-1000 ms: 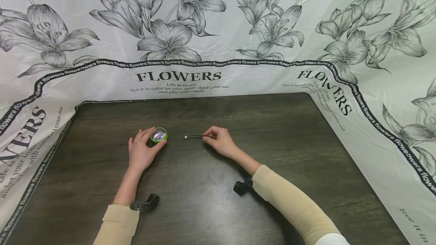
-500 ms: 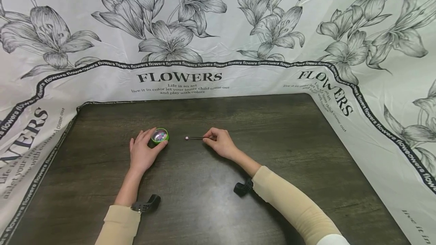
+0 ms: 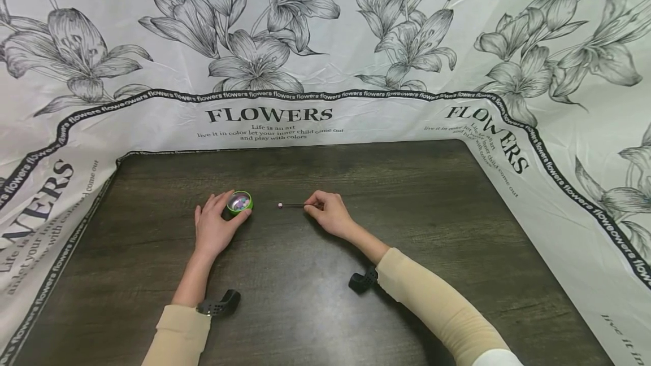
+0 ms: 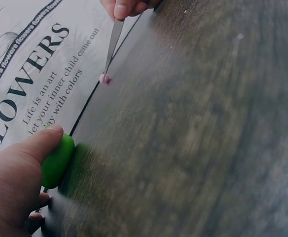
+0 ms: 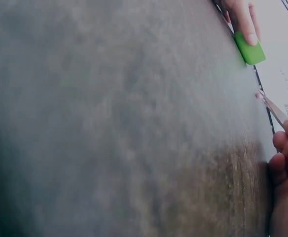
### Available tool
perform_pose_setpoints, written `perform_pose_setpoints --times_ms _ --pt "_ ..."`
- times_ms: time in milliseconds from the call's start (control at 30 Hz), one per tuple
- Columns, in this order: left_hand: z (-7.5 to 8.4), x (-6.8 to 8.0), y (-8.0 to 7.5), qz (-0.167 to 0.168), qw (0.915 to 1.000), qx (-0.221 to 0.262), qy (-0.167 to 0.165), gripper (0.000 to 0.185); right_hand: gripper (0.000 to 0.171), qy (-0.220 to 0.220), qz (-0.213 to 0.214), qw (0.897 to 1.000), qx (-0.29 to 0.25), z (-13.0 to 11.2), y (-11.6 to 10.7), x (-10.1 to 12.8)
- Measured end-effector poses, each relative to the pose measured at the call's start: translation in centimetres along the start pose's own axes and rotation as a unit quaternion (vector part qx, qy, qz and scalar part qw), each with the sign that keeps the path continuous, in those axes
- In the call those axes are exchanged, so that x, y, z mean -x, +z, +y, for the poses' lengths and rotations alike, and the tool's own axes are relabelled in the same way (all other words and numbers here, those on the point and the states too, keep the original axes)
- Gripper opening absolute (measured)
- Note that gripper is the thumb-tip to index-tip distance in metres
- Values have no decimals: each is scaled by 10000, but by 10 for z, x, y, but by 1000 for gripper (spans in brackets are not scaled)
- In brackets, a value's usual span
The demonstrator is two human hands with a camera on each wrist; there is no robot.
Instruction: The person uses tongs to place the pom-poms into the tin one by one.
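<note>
— Right hand (image 3: pixel 331 214)?
— Thumb and forefinger pinching slim tweezers (image 3: pixel 294 205) at the back end, other fingers curled under, resting on the table (image 3: pixel 407 196).
— And at the tweezer tips?
— A small pink bead (image 3: pixel 280 205), right at the points, low against the tabletop. Clamped or only touched, cannot tell. Same bead in the left wrist view (image 4: pixel 104 78), at the end of the metal blades (image 4: pixel 114 43).
— Left hand (image 3: pixel 213 227)?
— Thumb and forefinger curved round a little round green box (image 3: pixel 238 202), thumb on the near side, forefinger on the far side; remaining fingers relaxed, lying flat on the wood. Thumb tip pressed to the green wall in the left wrist view (image 4: pixel 57 160).
— Inside the box?
— Small pastel beads under a clear domed top, too small to count.
— Box and bead, how far apart?
— Near each other, not touching; bead between the box and the right hand.
— Farther out?
— Beige sleeves (image 3: pixel 437 304) on both forearms, a black camera mount (image 3: pixel 218 304) at the left wrist. Round the dark wooden table, a white cloth (image 3: pixel 315 44) printed with grey lilies and the word FLOWERS.
</note>
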State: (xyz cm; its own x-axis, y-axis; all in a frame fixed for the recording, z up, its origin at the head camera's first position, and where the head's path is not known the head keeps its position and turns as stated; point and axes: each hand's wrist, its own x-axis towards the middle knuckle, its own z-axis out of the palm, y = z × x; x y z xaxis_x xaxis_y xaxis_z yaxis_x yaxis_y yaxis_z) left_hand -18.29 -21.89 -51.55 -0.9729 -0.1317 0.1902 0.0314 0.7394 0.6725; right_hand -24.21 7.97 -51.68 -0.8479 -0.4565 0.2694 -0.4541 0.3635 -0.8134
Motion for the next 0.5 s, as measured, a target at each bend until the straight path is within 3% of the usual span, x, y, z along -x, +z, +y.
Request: perform_pose_setpoints --times_ms 500 --pt "0 0 1 -5 10000 -22 -9 71 5 125 216 9997 39 -1 -2 -5"
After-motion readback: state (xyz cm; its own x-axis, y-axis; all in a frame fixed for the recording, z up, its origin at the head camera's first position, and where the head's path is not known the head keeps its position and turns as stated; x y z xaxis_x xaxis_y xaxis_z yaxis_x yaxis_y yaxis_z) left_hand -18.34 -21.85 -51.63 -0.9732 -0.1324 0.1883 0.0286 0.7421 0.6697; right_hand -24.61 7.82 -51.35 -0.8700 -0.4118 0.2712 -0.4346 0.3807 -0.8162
